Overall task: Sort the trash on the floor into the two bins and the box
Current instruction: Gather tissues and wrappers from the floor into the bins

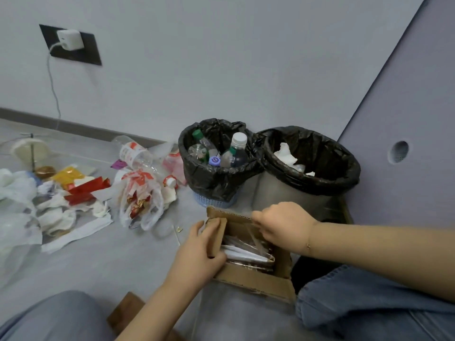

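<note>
- While both hands work at the cardboard box (256, 279), the step in hand looks like packing it: wrapped, flat white and clear items already lie inside.
- Left hand (199, 252) grips the box's left flap, fingers curled over its edge, thumb on the outer side.
- Right hand (283, 225) is at the far flap, fingers bent and pinching what seems to be a clear plastic wrapper (256, 232); exactly what the fingertips hold I cannot tell.
- Most of the trash (73, 200) is unsorted on the floor to the left, well apart from the box.
- Bottles fill the small bin (197, 173); tissue lies in the bigger bin (344, 178).
- Next move probably calls for pushing the wrapper down, letting go, then reaching left for another piece.
</note>
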{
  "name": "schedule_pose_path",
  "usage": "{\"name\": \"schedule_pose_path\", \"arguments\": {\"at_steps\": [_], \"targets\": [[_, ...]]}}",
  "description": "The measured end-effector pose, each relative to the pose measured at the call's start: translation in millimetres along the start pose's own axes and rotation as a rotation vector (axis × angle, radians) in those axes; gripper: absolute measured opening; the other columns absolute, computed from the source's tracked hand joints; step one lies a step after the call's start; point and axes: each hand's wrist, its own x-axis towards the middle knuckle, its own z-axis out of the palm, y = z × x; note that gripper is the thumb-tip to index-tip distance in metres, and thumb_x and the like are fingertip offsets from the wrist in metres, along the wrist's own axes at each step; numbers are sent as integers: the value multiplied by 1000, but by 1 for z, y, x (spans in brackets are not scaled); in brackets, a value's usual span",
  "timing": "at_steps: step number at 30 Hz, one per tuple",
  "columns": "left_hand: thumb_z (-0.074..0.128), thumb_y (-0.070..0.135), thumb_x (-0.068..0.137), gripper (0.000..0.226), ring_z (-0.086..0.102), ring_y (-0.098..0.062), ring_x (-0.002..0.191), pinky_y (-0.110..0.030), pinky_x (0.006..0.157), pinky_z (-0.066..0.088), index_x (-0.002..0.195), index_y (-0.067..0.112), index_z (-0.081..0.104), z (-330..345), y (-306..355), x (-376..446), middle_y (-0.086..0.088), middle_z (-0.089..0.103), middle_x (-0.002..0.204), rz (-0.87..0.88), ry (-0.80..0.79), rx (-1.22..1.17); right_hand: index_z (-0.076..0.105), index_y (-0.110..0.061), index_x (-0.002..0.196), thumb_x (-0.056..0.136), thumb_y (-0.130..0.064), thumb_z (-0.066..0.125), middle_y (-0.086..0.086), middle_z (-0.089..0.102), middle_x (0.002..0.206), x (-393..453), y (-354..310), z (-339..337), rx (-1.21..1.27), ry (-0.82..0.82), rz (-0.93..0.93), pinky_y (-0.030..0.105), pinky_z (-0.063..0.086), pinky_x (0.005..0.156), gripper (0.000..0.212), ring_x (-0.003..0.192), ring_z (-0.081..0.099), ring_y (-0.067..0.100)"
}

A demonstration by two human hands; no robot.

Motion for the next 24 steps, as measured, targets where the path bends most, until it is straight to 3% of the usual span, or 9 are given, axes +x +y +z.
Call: {"name": "schedule_pose_path", "arguments": {"at_steps": [2,5,8,13,16,21,24], "targets": [[57,34,86,68,48,-10,120,-20,95,38,147,43,26,-1,-6,-5,10,39,141,7,23,-46,49,-13,113,93,-12,43,9,62,99,3,-6,8,-65,-34,-13,34,32,59,22,87,61,33],[53,35,91,63,50,-7,117,-21,95,38,146,46,24,-3,-13,-11,15,45,135,14,53,-120,51,-11,109,90,-5,49,9,61,101,9,-14,17,-51,-134,35,35,40,62,21,90,61,31],[49,35,94,56,48,-4,123,-29,105,39,145,48,29,-4,-17,-13,18,44,141,17,58,-223,58,-11,103,90,-6,49,9,62,100,16,-17,28,95,-222,112,35,49,72,16,91,61,28],[43,32,97,48,54,-2,114,-30,101,43,140,52,34,-4,-19,-10,19,53,133,5,72,-301,64,-20,118,94,-20,50,5,67,111,22,-15,40,402,-190,217,31,48,91,28,103,61,22],[43,31,98,45,57,0,111,-29,100,44,138,52,38,-4,-20,-10,20,55,132,-6,69,-332,64,-21,119,93,-26,57,-3,70,108,22,-12,38,551,-171,260,21,46,89,28,99,63,11],[40,26,100,39,57,4,103,-26,94,45,126,55,45,-7,-16,-13,22,61,118,5,75,-364,66,-25,114,90,-38,59,-8,70,106,16,-16,28,508,-183,146,22,50,89,29,96,64,4],[38,23,101,39,52,13,99,-10,86,40,115,59,44,-7,-15,-13,25,60,112,5,77,-367,64,-24,115,96,-45,41,-4,68,111,18,-19,36,379,-334,24,35,49,91,36,100,62,15]]}}
